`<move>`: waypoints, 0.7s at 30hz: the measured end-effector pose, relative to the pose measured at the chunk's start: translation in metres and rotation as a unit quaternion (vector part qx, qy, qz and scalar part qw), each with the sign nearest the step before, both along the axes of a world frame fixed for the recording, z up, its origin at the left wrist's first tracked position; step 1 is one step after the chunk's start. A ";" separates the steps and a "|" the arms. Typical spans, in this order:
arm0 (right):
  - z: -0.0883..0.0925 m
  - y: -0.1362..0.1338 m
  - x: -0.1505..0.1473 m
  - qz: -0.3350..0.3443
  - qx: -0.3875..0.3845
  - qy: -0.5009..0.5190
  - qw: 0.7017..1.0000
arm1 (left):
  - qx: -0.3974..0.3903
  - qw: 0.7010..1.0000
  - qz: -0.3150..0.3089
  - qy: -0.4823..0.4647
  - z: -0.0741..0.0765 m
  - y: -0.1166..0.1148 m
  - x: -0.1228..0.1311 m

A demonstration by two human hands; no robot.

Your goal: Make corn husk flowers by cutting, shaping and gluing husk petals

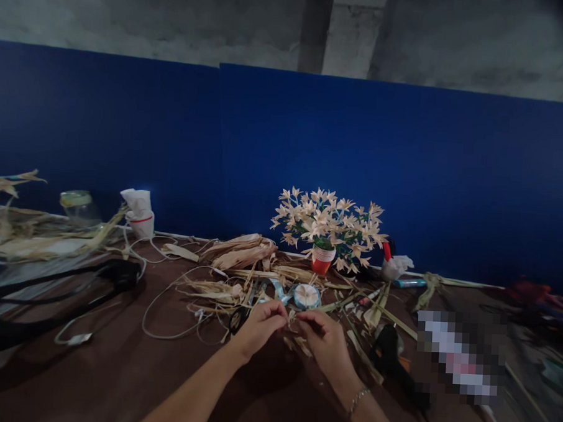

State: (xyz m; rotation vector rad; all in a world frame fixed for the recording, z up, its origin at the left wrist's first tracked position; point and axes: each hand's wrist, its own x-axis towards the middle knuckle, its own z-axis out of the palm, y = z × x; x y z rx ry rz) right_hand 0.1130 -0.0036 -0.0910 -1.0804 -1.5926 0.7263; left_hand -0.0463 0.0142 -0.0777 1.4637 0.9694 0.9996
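Observation:
My left hand (262, 327) and my right hand (325, 342) come together low in the middle of the view, thumbs and fingers pinched. Between their fingertips is a small pale strip of dried husk (292, 320), its exact shape partly hidden. Just beyond them lies a light-blue-edged roll of tape or ribbon (307, 296). Black scissors handles (236, 321) show beside my left hand. Loose husk pieces (298, 345) lie on the table under the fingers. To the right of my right hand rests a black glue gun (391, 356).
Behind the hands stands a red-and-white cup (323, 261) of husk flowers (325, 222). Dried husks (240, 253) are heaped to its left. A white cable (157, 335) loops over the brown table (115, 384). Black straps (29, 312) lie left. A blue partition (247, 147) rises behind.

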 end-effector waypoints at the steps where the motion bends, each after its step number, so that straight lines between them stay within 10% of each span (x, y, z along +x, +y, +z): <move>1: 0.001 0.000 0.000 -0.001 0.005 -0.006 1.000 | -0.030 0.999 -0.011 -0.022 0.000 0.000 0.000; 21: 0.011 -0.008 -0.002 0.064 0.083 -0.120 0.987 | -0.182 0.980 -0.058 -0.059 -0.002 -0.002 -0.001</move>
